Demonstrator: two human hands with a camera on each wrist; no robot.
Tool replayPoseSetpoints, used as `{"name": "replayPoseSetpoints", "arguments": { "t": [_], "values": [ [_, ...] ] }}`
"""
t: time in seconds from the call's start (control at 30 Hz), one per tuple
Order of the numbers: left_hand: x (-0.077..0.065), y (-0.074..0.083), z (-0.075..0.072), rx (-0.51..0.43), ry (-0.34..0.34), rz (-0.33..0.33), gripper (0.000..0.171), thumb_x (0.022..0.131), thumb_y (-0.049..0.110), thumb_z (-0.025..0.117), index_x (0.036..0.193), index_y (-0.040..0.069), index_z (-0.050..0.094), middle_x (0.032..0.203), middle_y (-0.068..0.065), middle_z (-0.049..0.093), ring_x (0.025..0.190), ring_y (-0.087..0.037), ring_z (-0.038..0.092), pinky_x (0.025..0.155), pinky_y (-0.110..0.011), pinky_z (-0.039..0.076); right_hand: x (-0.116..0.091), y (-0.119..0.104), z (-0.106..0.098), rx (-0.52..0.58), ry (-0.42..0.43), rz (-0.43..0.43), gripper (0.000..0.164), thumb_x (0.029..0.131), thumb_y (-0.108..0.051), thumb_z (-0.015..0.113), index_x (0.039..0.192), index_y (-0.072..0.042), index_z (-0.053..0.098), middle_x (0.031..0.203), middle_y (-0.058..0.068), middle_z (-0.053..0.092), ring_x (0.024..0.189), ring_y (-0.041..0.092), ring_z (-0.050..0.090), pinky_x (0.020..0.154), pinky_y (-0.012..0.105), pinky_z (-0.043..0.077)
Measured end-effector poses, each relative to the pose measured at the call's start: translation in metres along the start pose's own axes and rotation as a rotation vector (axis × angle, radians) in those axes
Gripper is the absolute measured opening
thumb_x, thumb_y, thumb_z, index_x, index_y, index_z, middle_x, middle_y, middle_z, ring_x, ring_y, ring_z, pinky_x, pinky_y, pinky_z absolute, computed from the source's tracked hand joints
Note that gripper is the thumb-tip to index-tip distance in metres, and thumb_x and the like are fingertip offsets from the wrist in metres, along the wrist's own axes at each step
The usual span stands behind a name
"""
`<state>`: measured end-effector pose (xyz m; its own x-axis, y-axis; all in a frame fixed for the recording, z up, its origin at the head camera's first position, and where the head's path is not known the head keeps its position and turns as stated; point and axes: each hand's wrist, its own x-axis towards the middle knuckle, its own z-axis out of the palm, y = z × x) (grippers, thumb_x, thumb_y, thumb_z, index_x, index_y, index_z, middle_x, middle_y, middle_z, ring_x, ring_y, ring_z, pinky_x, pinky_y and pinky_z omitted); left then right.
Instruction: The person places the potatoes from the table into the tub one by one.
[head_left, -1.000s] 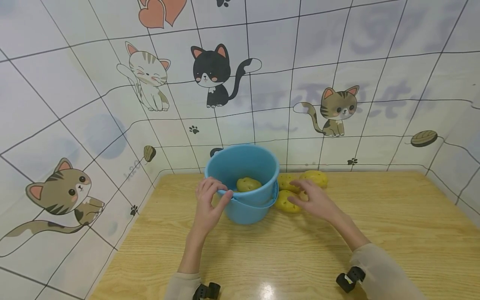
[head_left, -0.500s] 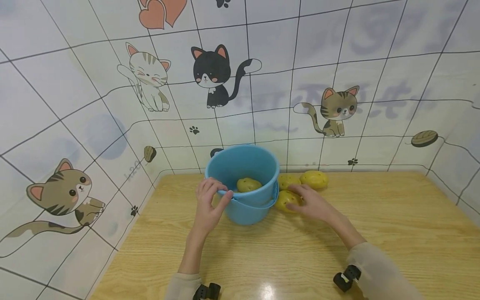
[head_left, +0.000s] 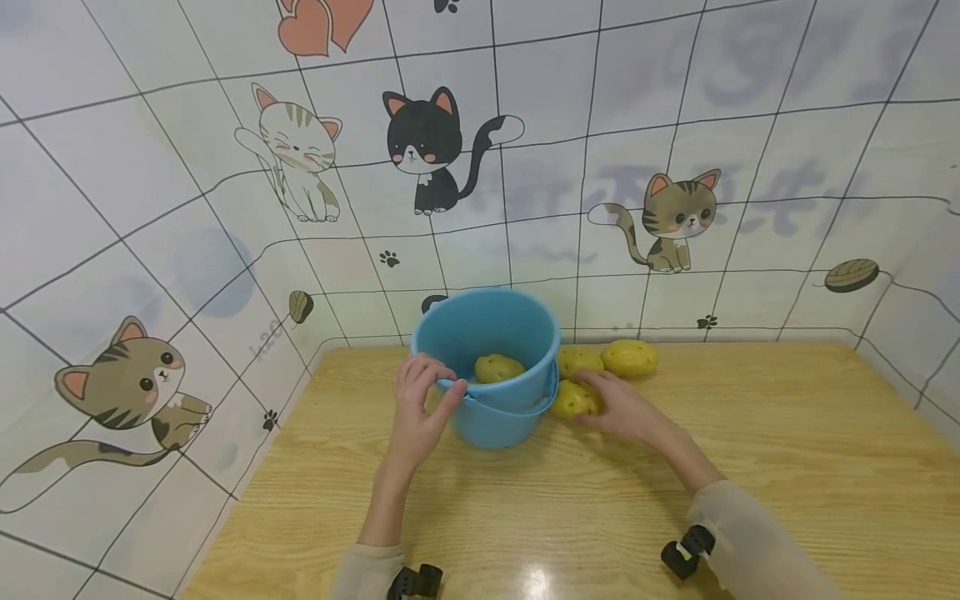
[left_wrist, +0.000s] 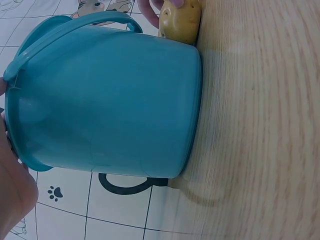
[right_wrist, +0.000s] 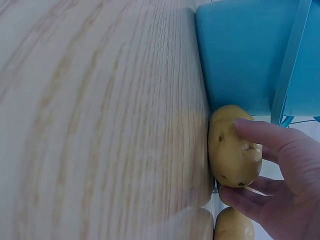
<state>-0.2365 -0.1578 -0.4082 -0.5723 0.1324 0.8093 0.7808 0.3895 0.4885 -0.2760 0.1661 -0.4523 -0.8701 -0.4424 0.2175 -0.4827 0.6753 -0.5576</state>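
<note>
A blue bucket (head_left: 491,427) stands upright on the table, its handle hanging down on the near side. My left hand (head_left: 418,417) holds the bucket's near left rim between thumb and fingers. Inside the bucket lies a yellow potato (head_left: 498,367); the bucket's near wall hides what else may be in there. To the right of the bucket, my right hand (head_left: 628,408) grips another potato (right_wrist: 235,150), thumb on one side and fingers curled round the other. That potato rests on the table against the bucket.
Two more potatoes, one behind the bucket's right side (head_left: 581,361) and one further right (head_left: 630,357), lie by the back wall. The wood-grain table (head_left: 787,433) meets walls printed with cartoon cats (head_left: 423,150) at the back and left.
My right hand has come down and left from above the potatoes and taken hold of the nearest one. The left hand and the bucket have stayed in place.
</note>
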Motion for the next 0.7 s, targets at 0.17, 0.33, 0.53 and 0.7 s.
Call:
{"name": "replayPoseSetpoints", "arguments": {
  "t": [0.17,0.33,0.53,0.7],
  "values": [
    [0.007,0.024,-0.004,-0.025,0.003,0.001,0.009,0.084,-0.007,0.067,0.083,-0.001,0.06,0.086,-0.017,0.054,0.101,-0.043,0.044,0.097,-0.062,0.018,0.0,0.0,-0.001,0.002,0.011,-0.014,0.065,0.084,-0.023,0.082,0.137,0.003,0.055,0.136,0.025,0.056,0.129,0.05,0.048,0.104,0.065,0.036],
    [0.01,0.033,-0.006,-0.029,-0.001,-0.006,0.009,0.083,-0.008,0.066,0.083,-0.001,0.06,0.086,-0.018,0.054,0.101,-0.043,0.044,0.098,-0.06,0.019,0.0,0.0,0.0,-0.009,0.021,-0.012,0.064,0.082,-0.021,0.083,0.136,0.002,0.056,0.135,0.026,0.057,0.127,0.049,0.05,0.104,0.064,0.037],
    [0.01,0.031,-0.006,-0.033,-0.002,-0.007,0.009,0.084,-0.007,0.066,0.084,-0.002,0.06,0.086,-0.018,0.054,0.101,-0.042,0.045,0.098,-0.06,0.019,-0.001,0.0,0.002,-0.014,0.021,0.003,0.064,0.081,-0.02,0.082,0.137,0.001,0.056,0.136,0.026,0.056,0.127,0.049,0.05,0.103,0.064,0.038],
    [0.01,0.031,-0.006,-0.034,-0.005,-0.018,0.008,0.084,-0.007,0.066,0.084,-0.002,0.06,0.086,-0.018,0.054,0.101,-0.043,0.044,0.099,-0.062,0.018,-0.004,0.001,0.001,0.003,0.037,0.008,0.064,0.081,-0.019,0.08,0.137,0.001,0.056,0.135,0.025,0.057,0.125,0.047,0.052,0.101,0.063,0.041]
  ]
}}
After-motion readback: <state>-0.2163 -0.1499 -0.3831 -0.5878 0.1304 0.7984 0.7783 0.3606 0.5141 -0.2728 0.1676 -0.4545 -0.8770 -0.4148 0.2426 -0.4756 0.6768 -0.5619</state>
